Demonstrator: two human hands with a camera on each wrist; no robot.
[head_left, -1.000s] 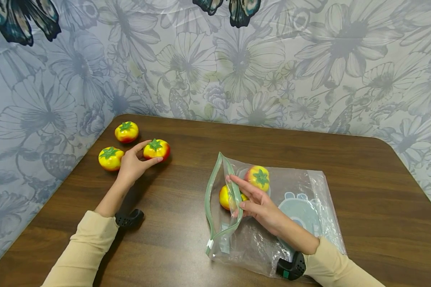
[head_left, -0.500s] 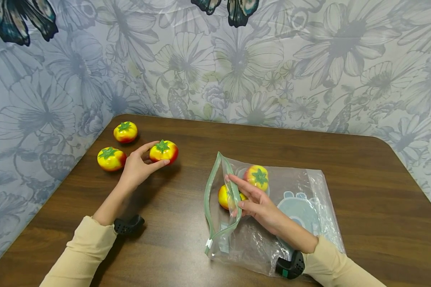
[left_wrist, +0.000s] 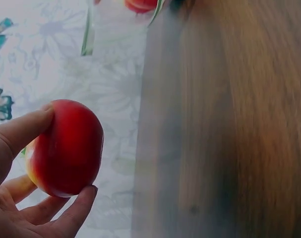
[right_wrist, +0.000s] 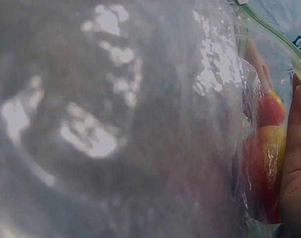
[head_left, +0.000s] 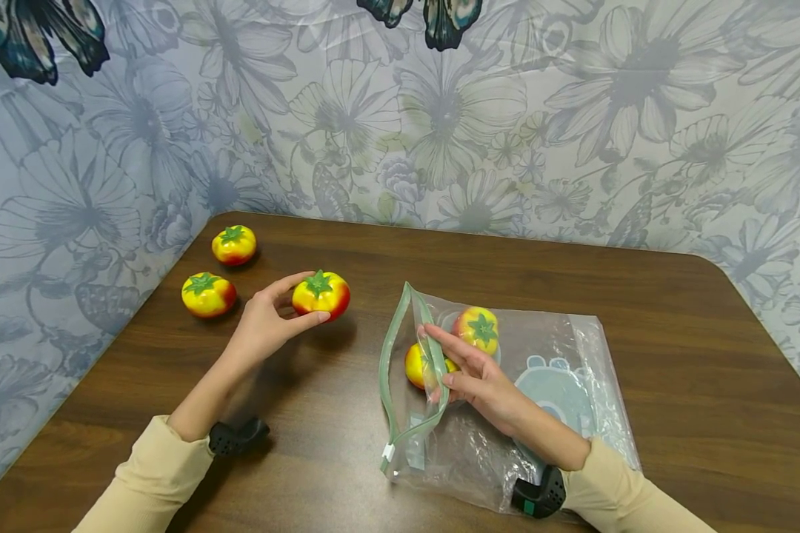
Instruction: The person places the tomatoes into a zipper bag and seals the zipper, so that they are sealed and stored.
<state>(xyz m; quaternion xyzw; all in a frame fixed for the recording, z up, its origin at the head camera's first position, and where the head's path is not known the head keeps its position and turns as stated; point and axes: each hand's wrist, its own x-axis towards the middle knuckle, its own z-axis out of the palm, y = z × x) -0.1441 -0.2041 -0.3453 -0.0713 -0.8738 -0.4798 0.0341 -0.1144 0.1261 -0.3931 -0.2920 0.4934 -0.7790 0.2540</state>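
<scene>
In the head view my left hand point(head_left: 263, 326) holds a glossy yellow-and-red tomato point(head_left: 321, 295) with a green star-shaped top, thumb and fingers on its sides. The tomato is above the table, left of the bag. The left wrist view shows its red underside, with the fingertips round it. My right hand point(head_left: 483, 385) holds the green-edged mouth of a clear zip bag point(head_left: 467, 459), which stands parted. Inside the bag are two tomatoes, a farther one point(head_left: 478, 330) and a nearer one point(head_left: 416, 366) partly hidden by the bag's edge.
Two more tomatoes stand at the table's left, one at the back point(head_left: 234, 246) and one nearer point(head_left: 208, 295). A white slider point(head_left: 388, 452) sits at the near end of the bag's zip. The brown table point(head_left: 573, 274) ends at a flower-patterned cloth point(head_left: 480, 133).
My left hand has carried the tomato rightward and a little nearer, away from the two at the left and toward the bag. The right hand and the bag have stayed in place.
</scene>
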